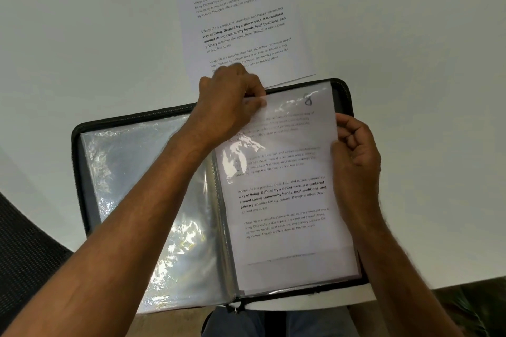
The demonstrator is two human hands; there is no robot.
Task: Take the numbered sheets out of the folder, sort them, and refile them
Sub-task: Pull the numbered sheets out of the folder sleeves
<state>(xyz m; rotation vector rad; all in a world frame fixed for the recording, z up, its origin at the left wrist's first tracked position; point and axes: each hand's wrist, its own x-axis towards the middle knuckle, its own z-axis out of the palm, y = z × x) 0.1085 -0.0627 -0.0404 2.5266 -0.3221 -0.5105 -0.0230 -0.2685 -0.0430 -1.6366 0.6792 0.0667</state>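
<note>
At the top edge of the folder [82, 145], which lies open on the white desk [82, 35], the left hand [228, 102] pinches the upper left corner of the sheet marked 8 [287, 200]. That sheet sits in the clear sleeve on the folder's right half. Whether the fingers have the paper alone or the sleeve's plastic lip along with it cannot be told.

That doubt is the main risk, as I judge it. If plastic and paper are pinched together, a pull would lift the whole sleeve and the sheet would not slide out. A pull from one corner only could also skew the paper in the sleeve, so that it creases or tears at the top edge. More sheets seem to lie under this one on the folder's right half, and a sticky sleeve might drag a neighbour out with it.

A loose printed sheet [241, 22] lies on the desk just beyond the folder's top edge, its near end tucked behind the left hand. A sheet drawn out quickly could nudge it out of place.

The left forearm reaches diagonally across the empty sleeves [123, 186] on the folder's left half, wrist bent down, knuckles up. The right hand [356, 156] sits at the folder's right edge, fingers curled, thumb and fingertips gripping the sleeve's outer edge, seemingly to steady it.
</note>
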